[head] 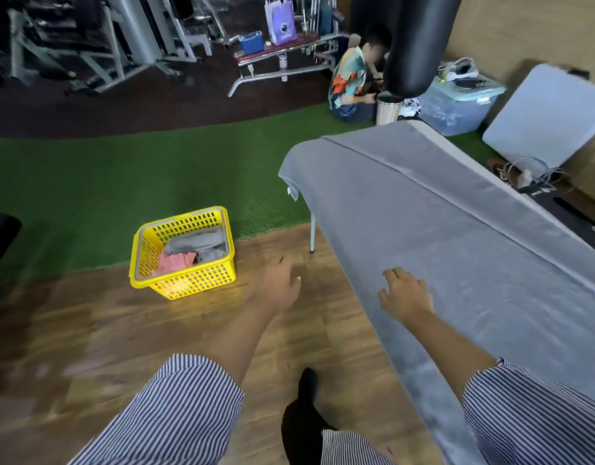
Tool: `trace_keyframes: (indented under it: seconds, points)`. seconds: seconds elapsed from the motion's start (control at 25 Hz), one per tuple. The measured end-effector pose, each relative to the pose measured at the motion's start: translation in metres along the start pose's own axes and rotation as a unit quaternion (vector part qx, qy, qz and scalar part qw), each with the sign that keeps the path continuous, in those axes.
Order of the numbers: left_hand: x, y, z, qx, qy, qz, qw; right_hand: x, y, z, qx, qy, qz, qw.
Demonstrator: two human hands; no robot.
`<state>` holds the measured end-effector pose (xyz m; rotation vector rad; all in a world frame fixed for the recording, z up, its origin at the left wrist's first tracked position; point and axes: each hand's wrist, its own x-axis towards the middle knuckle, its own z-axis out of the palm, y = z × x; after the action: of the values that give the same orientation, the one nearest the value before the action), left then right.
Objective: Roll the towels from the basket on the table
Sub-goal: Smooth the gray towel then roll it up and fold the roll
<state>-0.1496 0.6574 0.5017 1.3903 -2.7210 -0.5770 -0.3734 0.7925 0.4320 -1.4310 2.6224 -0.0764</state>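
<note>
A gray towel (440, 229) lies spread flat over the table (312, 236) on the right. The right hand (406, 297) hovers over its near part, fingers loose, grasping nothing. The left hand (279, 286) hangs over the wood floor, released. The yellow basket (183, 253) sits left of it, well apart, holding gray and pink towels (188, 253).

Bare wooden floor (88, 330) lies open between the left hand (279, 290) and the yellow perforated plastic basket (185, 280). The grey-towel-covered table (457, 229) and its thin white metal leg (312, 234) bound the right side.
</note>
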Motion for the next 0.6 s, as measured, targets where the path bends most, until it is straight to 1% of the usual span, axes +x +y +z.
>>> trace_keyframes:
  seconds: [0.08, 0.16, 0.24, 0.32, 0.4, 0.48, 0.6]
  points:
    - [0.062, -0.009, -0.015, -0.005, 0.005, 0.013, 1.0, 0.054, -0.005, -0.001, 0.007, 0.002, 0.029, 1.0]
    - [0.118, -0.015, -0.029, -0.011, -0.016, 0.028, 0.999, 0.098, -0.006, -0.009, 0.026, -0.009, 0.073, 0.997]
    - [0.174, -0.017, -0.037, 0.003, -0.024, 0.044, 0.999, 0.134, 0.0, -0.012, 0.016, -0.015, 0.097, 0.995]
    - [0.226, -0.01, -0.042, 0.011, -0.015, 0.059, 0.998, 0.159, 0.009, -0.017, 0.013, -0.021, 0.133, 0.991]
    - [0.274, 0.008, -0.041, 0.004, -0.034, 0.084, 0.996, 0.174, 0.022, -0.025, 0.019, -0.02, 0.172, 0.985]
    - [0.318, 0.027, -0.037, 0.003, -0.044, 0.107, 0.993, 0.186, 0.033, -0.033, 0.017, -0.002, 0.192, 0.981]
    - [0.401, 0.079, -0.013, -0.004, -0.065, 0.19, 0.98, 0.196, 0.068, -0.045, 0.036, 0.018, 0.271, 0.962]
